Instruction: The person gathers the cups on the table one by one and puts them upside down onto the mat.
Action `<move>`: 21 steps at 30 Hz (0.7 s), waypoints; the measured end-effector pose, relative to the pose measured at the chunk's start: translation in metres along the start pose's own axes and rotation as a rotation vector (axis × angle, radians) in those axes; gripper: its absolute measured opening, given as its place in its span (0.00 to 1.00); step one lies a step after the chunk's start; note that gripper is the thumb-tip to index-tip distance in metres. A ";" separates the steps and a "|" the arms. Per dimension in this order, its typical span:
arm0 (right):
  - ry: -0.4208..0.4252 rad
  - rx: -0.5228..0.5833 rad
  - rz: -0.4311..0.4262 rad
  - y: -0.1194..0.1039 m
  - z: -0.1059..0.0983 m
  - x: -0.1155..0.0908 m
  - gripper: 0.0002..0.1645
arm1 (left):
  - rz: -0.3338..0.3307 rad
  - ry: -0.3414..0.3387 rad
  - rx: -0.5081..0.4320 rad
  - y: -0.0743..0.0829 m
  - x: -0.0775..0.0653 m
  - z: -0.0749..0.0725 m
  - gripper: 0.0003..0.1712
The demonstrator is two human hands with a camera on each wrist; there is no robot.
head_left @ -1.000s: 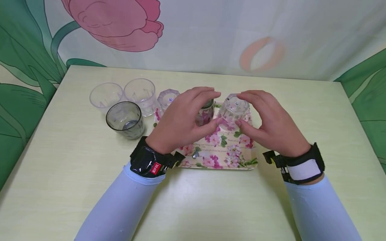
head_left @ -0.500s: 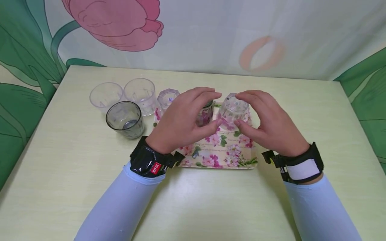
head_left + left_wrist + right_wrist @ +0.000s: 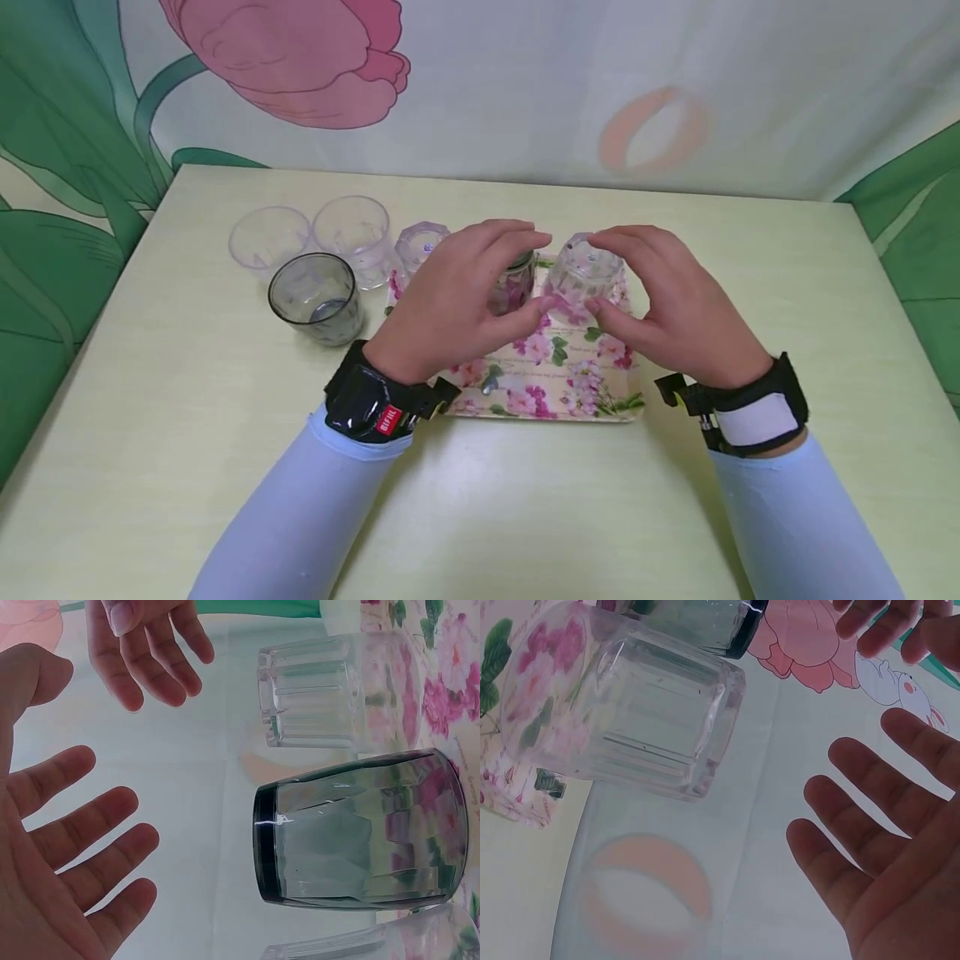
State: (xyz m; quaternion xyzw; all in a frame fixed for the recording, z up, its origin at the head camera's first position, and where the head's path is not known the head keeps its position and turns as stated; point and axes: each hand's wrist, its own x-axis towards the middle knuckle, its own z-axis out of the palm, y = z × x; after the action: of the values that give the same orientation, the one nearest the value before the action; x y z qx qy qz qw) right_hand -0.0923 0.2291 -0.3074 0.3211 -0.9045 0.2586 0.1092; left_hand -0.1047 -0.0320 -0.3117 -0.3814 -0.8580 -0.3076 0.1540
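Observation:
My left hand [image 3: 468, 300] hovers above a flowered tray [image 3: 547, 408], fingers loosely bent and holding nothing. My right hand [image 3: 667, 308] is likewise raised over the tray's right side, with nothing in it. Upside down on the tray stands a clear faceted glass [image 3: 585, 271], nearest the right hand. Beside it is a smoky grey glass [image 3: 352, 836], also upside down and partly covered by the left hand in the head view. Another clear upturned glass [image 3: 420, 243] stands at the tray's left end. Both wrist views show gaps between the fingers and the glasses.
Left of the tray, two clear glasses, one far left [image 3: 268, 240] and one beside it [image 3: 352, 237], stand mouth up. A smoky grey glass [image 3: 318, 302] stands mouth up in front of them. A printed curtain [image 3: 510, 92] hangs behind the table [image 3: 787, 275].

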 end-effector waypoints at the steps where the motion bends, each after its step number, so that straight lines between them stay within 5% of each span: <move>1: -0.003 -0.002 -0.001 0.000 0.001 0.001 0.35 | -0.005 -0.003 0.005 0.000 0.000 -0.001 0.31; 21: -0.009 0.005 -0.026 0.004 0.007 0.005 0.35 | -0.044 0.010 0.086 0.000 0.000 -0.003 0.27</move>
State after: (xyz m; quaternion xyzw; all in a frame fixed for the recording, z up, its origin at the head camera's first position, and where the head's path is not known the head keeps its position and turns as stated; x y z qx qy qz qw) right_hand -0.0988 0.2259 -0.3132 0.3340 -0.9001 0.2582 0.1077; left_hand -0.1044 -0.0340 -0.3092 -0.3538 -0.8779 -0.2757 0.1676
